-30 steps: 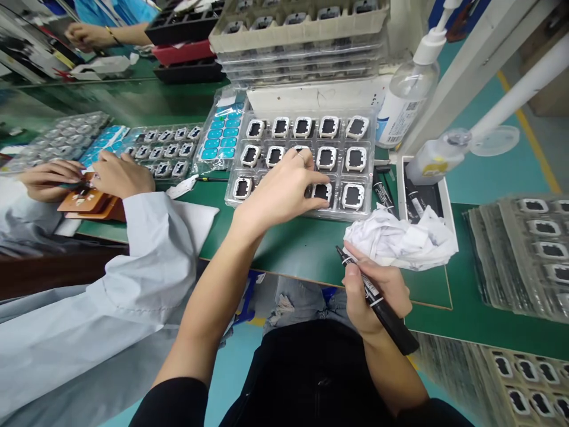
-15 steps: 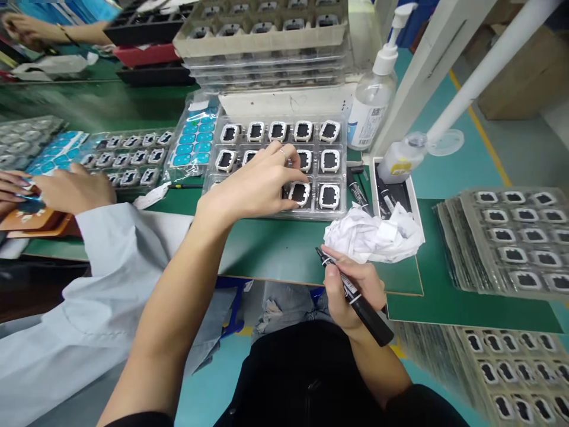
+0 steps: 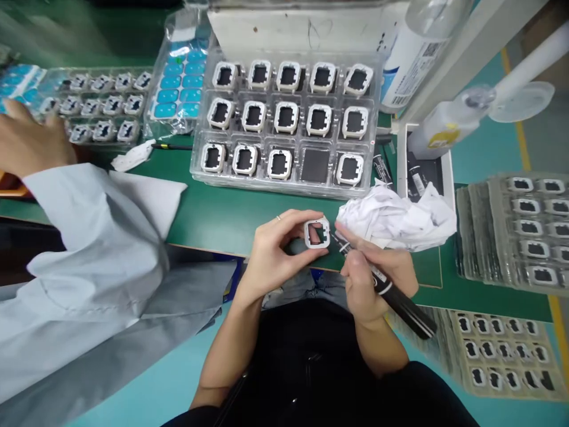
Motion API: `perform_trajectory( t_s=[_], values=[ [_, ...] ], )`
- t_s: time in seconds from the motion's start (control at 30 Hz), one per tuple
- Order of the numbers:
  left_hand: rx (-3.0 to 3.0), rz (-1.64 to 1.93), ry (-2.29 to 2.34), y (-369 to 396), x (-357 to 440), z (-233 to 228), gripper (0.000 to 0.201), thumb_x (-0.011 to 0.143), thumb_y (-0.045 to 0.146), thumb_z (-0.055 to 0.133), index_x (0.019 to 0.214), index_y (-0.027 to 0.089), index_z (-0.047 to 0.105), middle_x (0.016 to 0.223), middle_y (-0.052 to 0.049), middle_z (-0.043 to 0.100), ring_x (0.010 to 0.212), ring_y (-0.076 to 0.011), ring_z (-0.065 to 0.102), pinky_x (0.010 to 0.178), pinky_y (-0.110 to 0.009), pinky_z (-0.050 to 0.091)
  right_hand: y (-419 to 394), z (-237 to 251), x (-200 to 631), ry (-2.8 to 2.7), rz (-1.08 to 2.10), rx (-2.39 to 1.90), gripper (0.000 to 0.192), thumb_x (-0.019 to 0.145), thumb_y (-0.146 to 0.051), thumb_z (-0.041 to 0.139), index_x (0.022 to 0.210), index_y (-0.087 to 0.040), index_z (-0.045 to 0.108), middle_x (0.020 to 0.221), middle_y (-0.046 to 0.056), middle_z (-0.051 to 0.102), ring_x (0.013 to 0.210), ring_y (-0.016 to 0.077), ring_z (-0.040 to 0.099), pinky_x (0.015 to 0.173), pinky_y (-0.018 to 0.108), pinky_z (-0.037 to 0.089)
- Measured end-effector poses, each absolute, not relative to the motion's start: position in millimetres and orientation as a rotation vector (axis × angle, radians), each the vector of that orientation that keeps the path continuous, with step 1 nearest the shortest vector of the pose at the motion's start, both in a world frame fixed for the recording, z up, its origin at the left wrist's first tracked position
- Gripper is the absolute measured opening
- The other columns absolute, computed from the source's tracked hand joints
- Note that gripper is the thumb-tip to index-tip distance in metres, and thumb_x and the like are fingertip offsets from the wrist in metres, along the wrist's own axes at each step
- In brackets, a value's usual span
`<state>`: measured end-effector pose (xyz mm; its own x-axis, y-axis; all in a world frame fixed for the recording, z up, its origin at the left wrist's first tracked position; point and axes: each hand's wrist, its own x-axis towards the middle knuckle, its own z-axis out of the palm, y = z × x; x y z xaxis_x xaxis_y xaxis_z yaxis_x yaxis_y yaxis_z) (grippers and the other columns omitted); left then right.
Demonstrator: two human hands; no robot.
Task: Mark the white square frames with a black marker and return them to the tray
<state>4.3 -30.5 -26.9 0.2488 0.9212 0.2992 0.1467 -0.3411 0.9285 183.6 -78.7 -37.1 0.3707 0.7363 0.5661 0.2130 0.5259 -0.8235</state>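
Note:
My left hand (image 3: 271, 252) pinches a small white square frame part (image 3: 317, 233) near the front edge of the green table (image 3: 222, 213). My right hand (image 3: 371, 276) grips a black marker pen (image 3: 391, 293), its tip close to the frame's right side. Behind them lies a clear tray (image 3: 288, 115) of the same white frames, with one pocket (image 3: 315, 165) in the front row bare. A crumpled white paper (image 3: 395, 216) sits just right of the frame.
A co-worker's sleeve (image 3: 93, 237) and hand (image 3: 29, 142) reach over the left of the table, near another tray of parts (image 3: 95, 107) and a blue sticker sheet (image 3: 178, 89). Bottles (image 3: 444, 124) and a white box (image 3: 424, 175) stand at right, beside stacked trays (image 3: 520, 231).
My left hand lifted one frame out of the tray's front row and brought it toward me. My right hand moved the marker tip up to it. The view tilted down.

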Motion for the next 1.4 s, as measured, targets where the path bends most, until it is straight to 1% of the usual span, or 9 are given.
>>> perform_trajectory(
  t_s=[0.1, 0.2, 0.33, 0.5, 0.77, 0.93, 1.03, 1.1, 1.4],
  values=[
    [1.812, 1.128, 1.041, -29.1, 3.0, -24.2, 0.042, 0.101, 0.028, 0.095, 0.142, 0.027, 0.083, 0.116, -0.009, 0.085, 0.096, -0.0218, 0.083, 0.090, -0.033, 0.072, -77.3, -33.5, 183.2, -1.223, 0.460, -1.009, 0.013, 0.107, -0.018, 0.086, 0.112, -0.026, 0.076, 0.084, -0.002, 0.082, 0.084, 0.0322, 0.091, 0.092, 0.055, 0.084],
    [1.902, 1.138, 1.045, -29.1, 3.6, -22.6, 0.039, 0.103, 0.028, 0.094, 0.141, 0.027, 0.082, 0.115, -0.007, 0.087, 0.094, -0.0198, 0.083, 0.090, -0.031, 0.072, -76.6, -35.5, 181.8, -1.255, 0.390, -1.061, 0.015, 0.105, -0.017, 0.088, 0.111, -0.025, 0.077, 0.095, 0.001, 0.087, 0.091, 0.0327, 0.093, 0.090, 0.050, 0.084],
    [1.976, 1.151, 1.056, -33.1, 5.3, -23.5, 0.041, 0.105, 0.022, 0.092, 0.143, 0.027, 0.080, 0.119, -0.005, 0.090, 0.099, -0.0181, 0.087, 0.095, -0.027, 0.072, -77.1, -38.0, 178.2, -1.239, 0.334, -1.102, 0.015, 0.104, -0.016, 0.089, 0.110, -0.025, 0.078, 0.095, 0.002, 0.088, 0.094, 0.0337, 0.093, 0.085, 0.046, 0.084],
    [2.024, 1.103, 1.107, -36.3, 5.1, -23.3, 0.042, 0.106, 0.021, 0.091, 0.146, 0.027, 0.079, 0.125, -0.006, 0.091, 0.101, -0.0192, 0.089, 0.096, -0.028, 0.074, -74.9, -32.5, 174.7, -1.236, 0.281, -1.148, 0.012, 0.103, -0.020, 0.090, 0.107, -0.025, 0.080, 0.096, 0.002, 0.089, 0.084, 0.0324, 0.092, 0.077, 0.044, 0.083],
    [2.067, 1.111, 1.123, -38.3, 6.1, -24.1, 0.041, 0.108, 0.021, 0.089, 0.147, 0.028, 0.078, 0.125, -0.004, 0.092, 0.101, -0.0182, 0.091, 0.097, -0.027, 0.074, -69.9, -22.2, 172.1, -1.260, 0.217, -1.190, 0.009, 0.107, -0.023, 0.085, 0.103, -0.025, 0.078, 0.092, 0.002, 0.088, 0.072, 0.0290, 0.089, 0.073, 0.041, 0.083],
    [2.140, 1.123, 1.153, -40.5, 6.9, -24.9, 0.042, 0.107, 0.020, 0.089, 0.147, 0.029, 0.079, 0.130, -0.005, 0.093, 0.108, -0.0205, 0.092, 0.102, -0.027, 0.074, -72.2, -23.0, 173.1, -1.303, 0.178, -1.175, 0.013, 0.103, -0.016, 0.087, 0.107, -0.025, 0.079, 0.093, 0.002, 0.087, 0.087, 0.0320, 0.093, 0.078, 0.037, 0.083],
    [2.151, 1.145, 1.125, -40.1, 6.5, -25.7, 0.044, 0.107, 0.018, 0.089, 0.148, 0.029, 0.079, 0.131, -0.005, 0.093, 0.108, -0.0202, 0.093, 0.104, -0.027, 0.074, -71.5, -24.2, 173.8, -1.398, 0.108, -1.122, 0.019, 0.102, -0.012, 0.086, 0.116, -0.024, 0.080, 0.096, 0.002, 0.088, 0.094, 0.0338, 0.093, 0.082, 0.040, 0.084],
    [2.148, 1.144, 1.124, -39.6, 6.3, -26.0, 0.043, 0.107, 0.019, 0.089, 0.147, 0.029, 0.079, 0.129, -0.004, 0.093, 0.106, -0.0200, 0.093, 0.102, -0.027, 0.074, -69.9, -24.9, 174.0, -1.420, 0.079, -1.091, 0.019, 0.103, -0.011, 0.084, 0.119, -0.022, 0.081, 0.096, 0.003, 0.088, 0.095, 0.0340, 0.093, 0.082, 0.041, 0.085],
    [2.121, 1.141, 1.140, -40.2, 6.7, -25.8, 0.041, 0.107, 0.022, 0.090, 0.146, 0.029, 0.079, 0.124, -0.003, 0.093, 0.096, -0.0173, 0.092, 0.092, -0.024, 0.073, -69.2, -21.8, 175.5, -1.399, 0.130, -1.112, 0.023, 0.098, -0.005, 0.086, 0.113, -0.021, 0.079, 0.098, 0.002, 0.089, 0.094, 0.0307, 0.093, 0.084, 0.032, 0.082]
  ],
)
